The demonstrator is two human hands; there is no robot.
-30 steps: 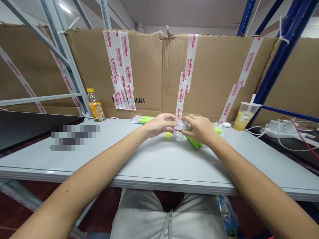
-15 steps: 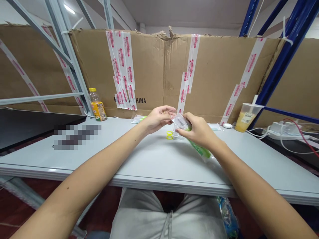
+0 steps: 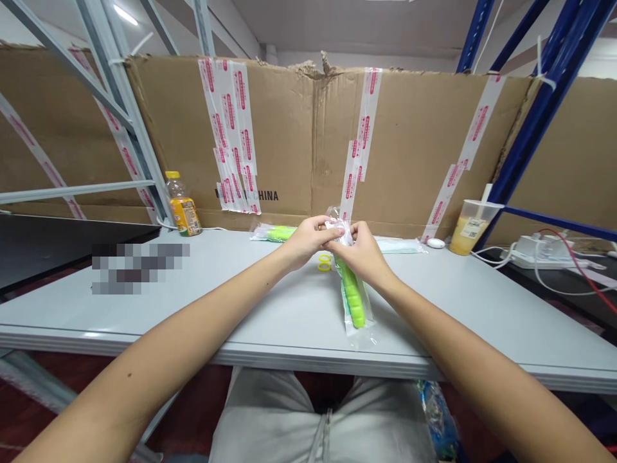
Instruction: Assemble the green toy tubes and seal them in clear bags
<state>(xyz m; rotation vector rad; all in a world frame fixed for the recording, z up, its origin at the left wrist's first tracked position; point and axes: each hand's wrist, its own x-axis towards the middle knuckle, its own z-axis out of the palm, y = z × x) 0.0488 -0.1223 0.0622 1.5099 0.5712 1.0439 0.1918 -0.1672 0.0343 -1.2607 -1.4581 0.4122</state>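
Note:
Both hands meet over the middle of the table (image 3: 270,308) at the upper end of a clear plastic packet (image 3: 355,299) with a long bright green item inside. The item's ribbed green part points toward me; its kind is not clear. My left hand (image 3: 308,239) pinches the packet's top end. My right hand (image 3: 359,247) grips it just beside, fingers closed. Small yellow rings (image 3: 324,262) lie on the table just left of the packet. A second clear packet with a green item (image 3: 274,233) lies behind my left hand.
A juice bottle (image 3: 184,204) stands at the back left. On the right are a drink cup with a straw (image 3: 473,226), a white oval object (image 3: 436,243) and a power strip with cables (image 3: 535,251). A pale flat packet (image 3: 399,245) lies before the cardboard wall (image 3: 284,141).
The green item's packet has swung from slanting rightward to pointing more toward me. My left hand has come in and now pinches its top end beside my right hand.

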